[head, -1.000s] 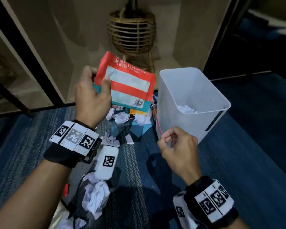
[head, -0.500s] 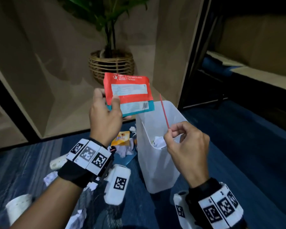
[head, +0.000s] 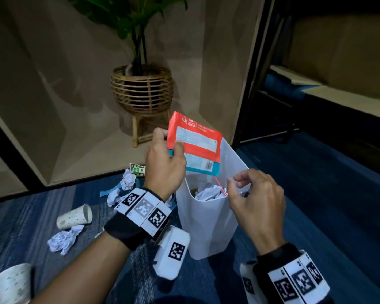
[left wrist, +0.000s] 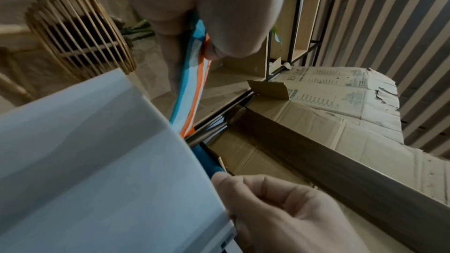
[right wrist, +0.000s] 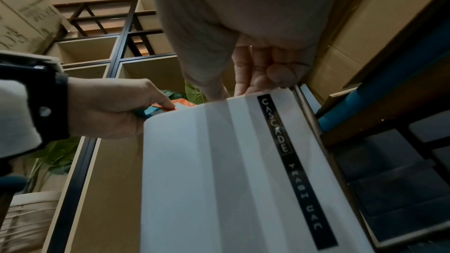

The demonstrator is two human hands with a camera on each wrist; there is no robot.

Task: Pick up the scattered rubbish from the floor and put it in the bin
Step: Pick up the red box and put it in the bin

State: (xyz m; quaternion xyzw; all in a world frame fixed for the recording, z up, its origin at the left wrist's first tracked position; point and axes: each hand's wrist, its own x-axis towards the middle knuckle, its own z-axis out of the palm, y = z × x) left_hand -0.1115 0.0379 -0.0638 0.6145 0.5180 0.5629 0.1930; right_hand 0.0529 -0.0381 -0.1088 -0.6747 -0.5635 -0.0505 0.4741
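The left hand pinched one wipes packet at its lower left corner, thumb on the printed face and fingers behind, holding it upright above the far rim of the white bin. The right hand hung over the bin's near right edge with loosely curled fingers gripping nothing; a thin red straw showed just left of its fingertips, inside the bin mouth (whether it touched them I could not tell). Crumpled paper lay in the bin, its count unclear. On the blue floor left of the bin lay two paper cups, the nearer one cut off by the frame edge, about three paper wads, and one green carton. More scraps were hidden behind the left wrist.
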